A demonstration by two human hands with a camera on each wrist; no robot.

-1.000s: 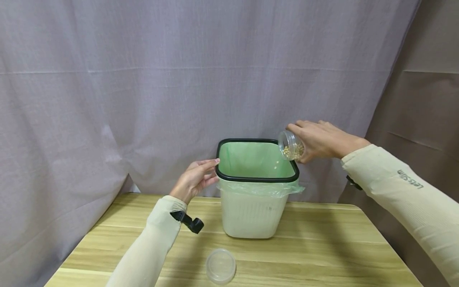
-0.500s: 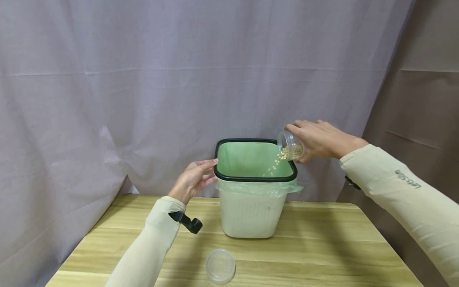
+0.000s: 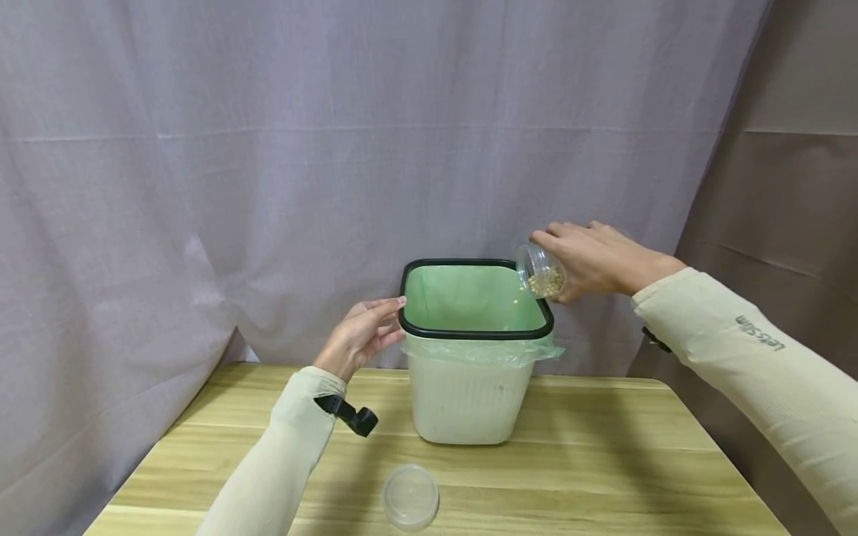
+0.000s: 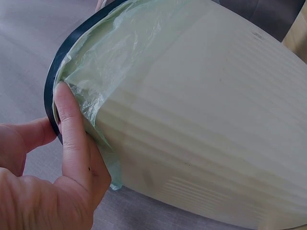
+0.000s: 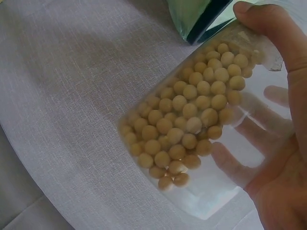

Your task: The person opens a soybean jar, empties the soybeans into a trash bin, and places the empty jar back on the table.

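Observation:
A cream bin with a black rim and a green bag liner stands on the wooden table. My right hand grips a clear jar of yellow beans, tilted mouth-down over the bin's right rim. A bean or two is falling inside. My left hand rests against the bin's left side, thumb on the liner just below the rim, fingers straight.
A clear round lid lies on the table near the front edge, in front of the bin. A grey curtain hangs close behind the bin, and a brown one at the right.
The stream of beans falling into the bin has thinned to a bean or two. The jar sits slightly higher. The left hand has stayed on the bin.

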